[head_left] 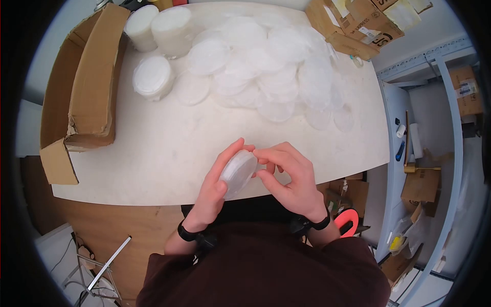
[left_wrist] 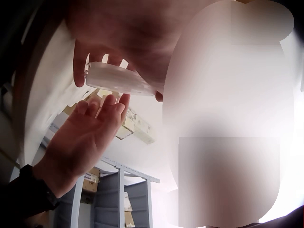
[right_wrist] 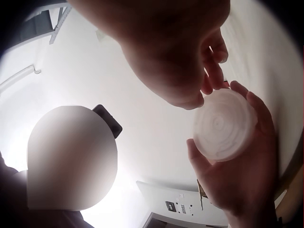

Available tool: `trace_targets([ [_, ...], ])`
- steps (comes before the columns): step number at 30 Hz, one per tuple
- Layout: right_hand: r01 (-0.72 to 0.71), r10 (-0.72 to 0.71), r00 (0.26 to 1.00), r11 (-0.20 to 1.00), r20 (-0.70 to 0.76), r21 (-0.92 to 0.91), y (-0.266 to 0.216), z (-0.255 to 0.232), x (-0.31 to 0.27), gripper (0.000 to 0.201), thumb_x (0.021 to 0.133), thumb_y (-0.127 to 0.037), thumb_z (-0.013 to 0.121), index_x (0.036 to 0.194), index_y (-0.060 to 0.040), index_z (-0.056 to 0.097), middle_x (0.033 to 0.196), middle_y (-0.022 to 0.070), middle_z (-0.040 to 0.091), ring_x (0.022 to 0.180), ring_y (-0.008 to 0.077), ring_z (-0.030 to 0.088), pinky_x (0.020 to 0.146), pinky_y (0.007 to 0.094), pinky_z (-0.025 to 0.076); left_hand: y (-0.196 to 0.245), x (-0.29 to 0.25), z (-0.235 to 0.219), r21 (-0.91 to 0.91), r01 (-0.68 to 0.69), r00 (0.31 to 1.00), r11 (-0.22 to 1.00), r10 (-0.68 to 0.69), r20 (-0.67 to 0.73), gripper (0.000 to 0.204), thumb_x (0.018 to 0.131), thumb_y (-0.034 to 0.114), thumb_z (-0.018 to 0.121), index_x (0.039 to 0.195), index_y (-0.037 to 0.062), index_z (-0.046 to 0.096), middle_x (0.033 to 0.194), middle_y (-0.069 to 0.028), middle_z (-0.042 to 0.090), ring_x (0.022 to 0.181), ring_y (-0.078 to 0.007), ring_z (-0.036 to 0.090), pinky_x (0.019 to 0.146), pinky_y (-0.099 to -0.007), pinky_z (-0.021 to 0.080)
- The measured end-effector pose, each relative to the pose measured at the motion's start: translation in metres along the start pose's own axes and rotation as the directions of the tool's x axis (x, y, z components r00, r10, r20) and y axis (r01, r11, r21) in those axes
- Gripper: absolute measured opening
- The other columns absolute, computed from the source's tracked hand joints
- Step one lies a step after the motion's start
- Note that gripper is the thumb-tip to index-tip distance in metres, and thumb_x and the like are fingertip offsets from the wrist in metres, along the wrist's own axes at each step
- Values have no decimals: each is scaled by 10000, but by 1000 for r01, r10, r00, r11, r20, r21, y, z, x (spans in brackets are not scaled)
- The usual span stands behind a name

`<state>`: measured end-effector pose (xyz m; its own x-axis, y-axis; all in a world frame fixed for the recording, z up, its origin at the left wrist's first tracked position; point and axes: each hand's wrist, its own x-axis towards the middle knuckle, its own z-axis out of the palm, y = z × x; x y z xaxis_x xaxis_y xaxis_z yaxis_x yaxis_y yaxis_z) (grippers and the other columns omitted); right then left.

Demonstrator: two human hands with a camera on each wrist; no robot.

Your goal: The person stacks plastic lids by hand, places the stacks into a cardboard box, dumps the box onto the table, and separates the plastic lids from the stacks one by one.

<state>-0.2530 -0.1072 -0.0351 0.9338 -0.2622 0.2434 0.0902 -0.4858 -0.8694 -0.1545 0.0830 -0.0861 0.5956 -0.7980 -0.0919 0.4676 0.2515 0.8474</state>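
Note:
A short stack of round translucent plastic lids (head_left: 239,174) is tilted up over the table's front edge. My left hand (head_left: 208,193) grips it by the rim, thumb on the near side and fingers round the far side. My right hand (head_left: 292,181) is at the stack's right edge, its fingertips right at the rim and its thumb apart from the index finger. In the left wrist view the stack (left_wrist: 118,78) shows edge-on, above the right hand's loosely bent fingers (left_wrist: 110,110). Concentric rings mark the lid face (right_wrist: 223,124) in the right wrist view.
A loose pile of similar lids (head_left: 250,56) spreads over the back of the table (head_left: 153,163). Neat stacks of lids (head_left: 152,77) stand at the back left, beside an open cardboard box (head_left: 92,87). More cardboard boxes (head_left: 358,25) are at the back right, near a shelf unit (head_left: 396,169).

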Motion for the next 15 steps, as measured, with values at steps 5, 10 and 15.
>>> trace_targets([
  [5,83,-84,995,996,-51,-17,2,13,-5,312,909,45,802,1199,-60,755,1081,92,719,759,178,677,696,324,547,0,-7,-5,89,-86,993,992,79,82,1150,982,822,618,1748,33,281,1682,-195,453,1534,-318,478,1251,-508,390],
  [10,57,-56,996,998,-65,4,0,15,-9,290,876,56,816,1129,-69,748,1071,87,716,760,183,676,684,330,545,-6,-5,-9,42,-79,992,996,75,98,1142,969,788,676,1734,27,301,1686,-193,449,1531,-312,479,1274,-499,354],
  [15,41,-40,999,999,-35,17,2,15,-11,282,858,74,793,1086,-72,713,1067,80,694,779,146,633,691,303,489,-4,-6,-10,26,-65,993,998,62,96,1128,964,774,694,1729,37,315,1685,-188,451,1530,-309,476,1277,-490,351],
])
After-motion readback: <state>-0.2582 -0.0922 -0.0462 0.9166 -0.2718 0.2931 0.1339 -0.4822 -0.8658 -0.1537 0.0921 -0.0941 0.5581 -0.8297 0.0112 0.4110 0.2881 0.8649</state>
